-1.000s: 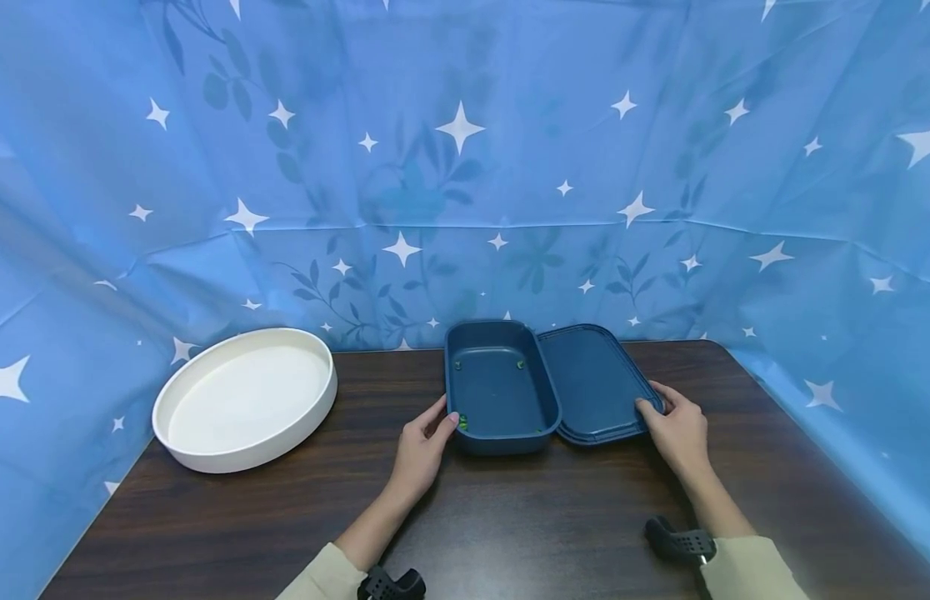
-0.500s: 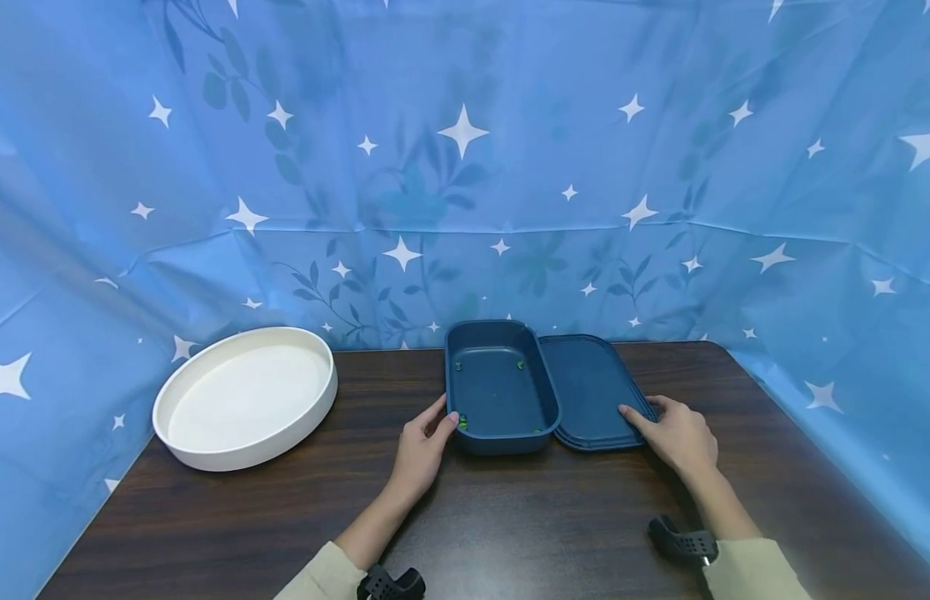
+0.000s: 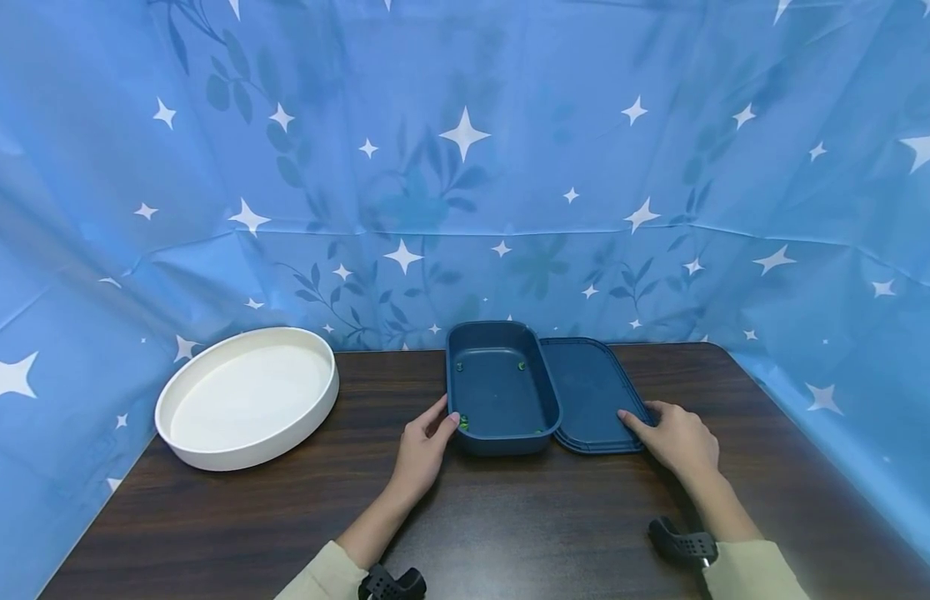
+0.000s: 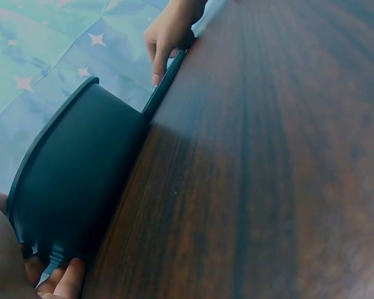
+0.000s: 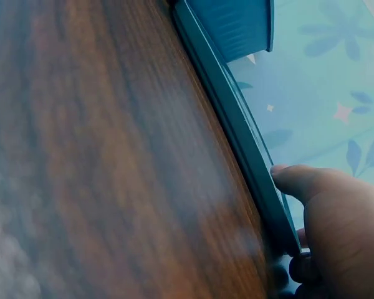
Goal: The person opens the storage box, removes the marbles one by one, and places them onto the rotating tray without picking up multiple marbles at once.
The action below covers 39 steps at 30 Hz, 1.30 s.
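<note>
A dark blue rectangular container (image 3: 497, 392) stands upright on the table with its inside showing. Small green bits (image 3: 463, 422) lie near its inner corners. My left hand (image 3: 422, 450) grips its near left corner, thumb over the rim; in the left wrist view those fingers curl under the container wall (image 4: 75, 168). To the right, a matching flat lid (image 3: 588, 396) lies close against the container. My right hand (image 3: 678, 437) pinches the lid's right edge, thumb on top. The right wrist view shows the thumb (image 5: 287, 177) on the lid's upper edge (image 5: 237, 124), fingers below.
A round white tray (image 3: 247, 396) sits at the left of the dark wood table (image 3: 525, 517). Behind the table hangs a blue curtain (image 3: 465, 183) with white stars, right at the back edge. Both wrists wear black straps (image 3: 390, 583).
The lid has come down flatter and slightly nearer at its right side, and my right hand moved down and right with it. My left hand and the container stay in place.
</note>
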Each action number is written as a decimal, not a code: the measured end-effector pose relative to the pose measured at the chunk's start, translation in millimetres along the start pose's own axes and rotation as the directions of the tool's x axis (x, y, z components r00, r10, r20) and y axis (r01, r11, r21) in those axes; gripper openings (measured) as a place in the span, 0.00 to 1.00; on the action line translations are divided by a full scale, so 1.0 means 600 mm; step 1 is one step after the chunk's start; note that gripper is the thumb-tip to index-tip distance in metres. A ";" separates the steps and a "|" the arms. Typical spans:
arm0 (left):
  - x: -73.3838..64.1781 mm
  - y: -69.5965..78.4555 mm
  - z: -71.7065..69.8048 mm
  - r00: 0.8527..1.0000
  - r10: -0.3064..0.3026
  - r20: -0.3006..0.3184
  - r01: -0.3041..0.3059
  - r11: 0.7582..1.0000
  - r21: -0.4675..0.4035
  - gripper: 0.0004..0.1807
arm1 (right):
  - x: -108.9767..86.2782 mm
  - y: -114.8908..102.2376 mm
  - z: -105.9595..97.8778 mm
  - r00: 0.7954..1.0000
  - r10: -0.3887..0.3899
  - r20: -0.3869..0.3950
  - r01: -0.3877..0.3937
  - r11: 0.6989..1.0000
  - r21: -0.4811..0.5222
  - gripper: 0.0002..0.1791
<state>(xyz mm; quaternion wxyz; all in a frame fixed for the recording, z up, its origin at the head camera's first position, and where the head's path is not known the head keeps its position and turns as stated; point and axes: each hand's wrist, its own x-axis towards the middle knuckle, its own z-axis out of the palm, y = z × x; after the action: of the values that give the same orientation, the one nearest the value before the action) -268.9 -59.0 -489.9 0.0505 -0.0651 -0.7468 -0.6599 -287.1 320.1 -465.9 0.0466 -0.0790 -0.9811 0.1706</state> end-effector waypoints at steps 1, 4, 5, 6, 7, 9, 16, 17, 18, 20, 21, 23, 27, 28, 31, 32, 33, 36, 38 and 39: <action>0.000 -0.001 0.000 1.000 0.007 -0.001 -0.007 1.000 0.003 0.28 | 0.000 0.000 0.000 1.000 0.000 0.004 0.000 1.000 -0.002 0.51; 0.000 -0.003 0.000 1.000 0.011 -0.002 -0.011 1.000 0.005 0.28 | -0.001 0.000 0.000 1.000 0.007 0.011 -0.007 1.000 -0.005 0.52; 0.000 -0.003 0.000 1.000 0.009 -0.003 -0.009 1.000 0.007 0.28 | -0.001 0.001 0.000 1.000 0.009 0.009 -0.009 1.000 -0.004 0.53; 0.000 -0.004 0.000 1.000 0.003 -0.005 -0.003 1.000 0.006 0.29 | -0.001 0.002 0.000 1.000 0.013 0.006 -0.013 1.000 0.001 0.53; 0.000 -0.004 0.000 1.000 0.003 -0.006 -0.003 1.000 0.006 0.29 | 0.000 0.002 0.000 1.000 0.021 0.001 -0.021 1.000 0.011 0.53; 0.000 -0.005 0.000 1.000 0.003 -0.006 -0.003 1.000 0.005 0.29 | 0.000 0.003 0.000 0.999 0.028 -0.027 -0.028 0.999 0.030 0.52; -0.005 -0.006 -0.001 1.000 -0.004 -0.006 0.004 1.000 -0.009 0.29 | -0.008 -0.035 -0.012 0.985 -0.032 -0.171 0.082 0.952 0.295 0.38; -0.005 -0.006 -0.001 1.000 -0.006 -0.006 0.006 1.000 -0.013 0.29 | -0.011 -0.045 -0.015 0.985 -0.044 -0.169 0.102 0.930 0.353 0.37; -0.006 -0.005 -0.001 1.000 -0.006 -0.005 0.006 1.000 -0.016 0.30 | -0.013 -0.056 -0.018 0.985 -0.053 -0.163 0.115 0.909 0.401 0.36; -0.006 -0.001 -0.002 1.000 -0.012 -0.002 0.012 1.000 -0.026 0.30 | -0.020 -0.078 -0.024 0.988 -0.079 -0.134 0.134 0.870 0.474 0.35; -0.006 0.002 -0.002 1.000 -0.013 0.000 0.013 1.000 -0.028 0.31 | -0.022 -0.087 -0.026 0.988 -0.101 -0.119 0.147 0.855 0.497 0.35; -0.004 0.009 -0.005 1.000 -0.008 -0.007 0.008 1.000 -0.022 0.31 | -0.026 -0.105 -0.029 0.984 -0.152 -0.095 0.179 0.832 0.525 0.34; 0.000 0.032 -0.024 0.999 0.019 -0.048 -0.016 0.998 0.060 0.30 | -0.031 -0.137 -0.032 0.974 -0.218 -0.058 0.211 0.793 0.571 0.34; 0.002 0.039 -0.031 0.998 0.026 -0.059 -0.020 0.995 0.097 0.30 | -0.031 -0.143 -0.033 0.973 -0.223 -0.050 0.210 0.783 0.585 0.35; 0.005 0.060 -0.059 0.995 0.048 -0.083 -0.029 0.976 0.218 0.31 | -0.027 -0.164 -0.029 0.973 -0.226 -0.038 0.200 0.758 0.621 0.35; 0.005 0.066 -0.070 0.994 0.056 -0.089 -0.031 0.966 0.258 0.32 | -0.025 -0.172 -0.027 0.975 -0.222 -0.031 0.191 0.755 0.627 0.36; 0.003 0.073 -0.081 0.993 0.061 -0.097 -0.031 0.956 0.290 0.32 | -0.023 -0.178 -0.024 0.976 -0.218 -0.021 0.182 0.754 0.632 0.36; -0.005 0.089 -0.111 0.990 0.074 -0.117 -0.026 0.930 0.366 0.33 | -0.019 -0.189 -0.018 0.981 -0.193 0.023 0.132 0.749 0.650 0.37; -0.008 0.097 -0.129 0.989 0.088 -0.120 -0.032 0.913 0.406 0.34 | -0.022 -0.190 -0.015 0.983 -0.177 0.043 0.106 0.751 0.652 0.37; -0.009 0.101 -0.138 0.987 0.098 -0.124 -0.036 0.903 0.428 0.34 | -0.024 -0.188 -0.013 0.984 -0.170 0.047 0.098 0.751 0.653 0.38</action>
<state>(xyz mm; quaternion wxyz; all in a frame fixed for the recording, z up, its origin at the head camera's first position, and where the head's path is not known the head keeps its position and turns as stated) -254.7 -134.2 -421.4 0.1393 -0.0309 -0.8641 -0.4826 -287.4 215.3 -420.9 0.0323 0.0214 -0.8657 0.4991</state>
